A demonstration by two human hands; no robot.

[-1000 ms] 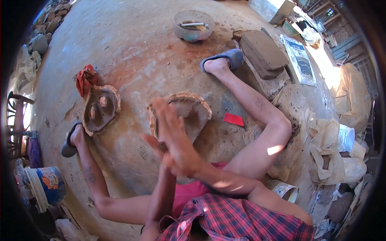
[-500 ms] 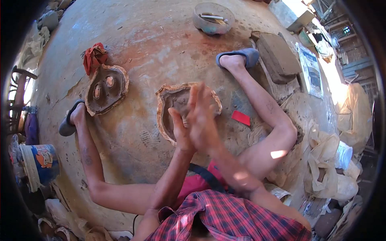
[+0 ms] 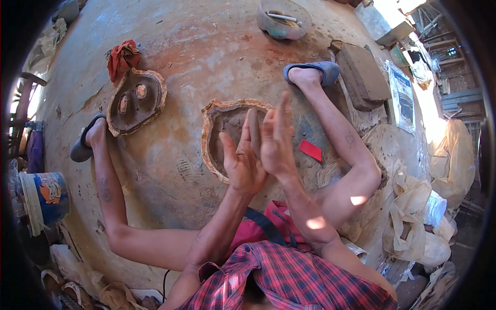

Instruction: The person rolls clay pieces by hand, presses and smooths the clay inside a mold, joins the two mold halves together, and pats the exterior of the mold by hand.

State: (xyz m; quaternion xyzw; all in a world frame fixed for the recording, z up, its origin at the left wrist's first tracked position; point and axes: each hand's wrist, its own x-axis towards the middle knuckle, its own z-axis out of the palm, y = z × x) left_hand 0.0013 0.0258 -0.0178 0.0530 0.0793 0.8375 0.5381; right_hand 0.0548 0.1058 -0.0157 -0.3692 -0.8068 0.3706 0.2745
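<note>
My left hand (image 3: 245,168) is palm up with fingers stretched forward. My right hand (image 3: 278,147) stands beside it, slightly blurred, its fingers pointing forward. Pressed between the two palms is a grey-brown clay roll (image 3: 254,133), its lower part hidden by the hands. Just beyond and beneath them on the floor lies a mold (image 3: 207,137) with a rough tan rim and a brown clay lining. My hands cover part of its right side.
A second mold (image 3: 161,98) with two raised ovals lies left, touching a red cloth (image 3: 123,58). A red card (image 3: 310,150) lies right of my hands. Farther off are a bowl (image 3: 283,30) with tools and a clay slab (image 3: 362,77). A bucket (image 3: 50,199) stands left.
My right hand has shifted back and right against the left palm. The left hand has turned more palm up, and the clay roll now shows between them. The view has shifted slightly.
</note>
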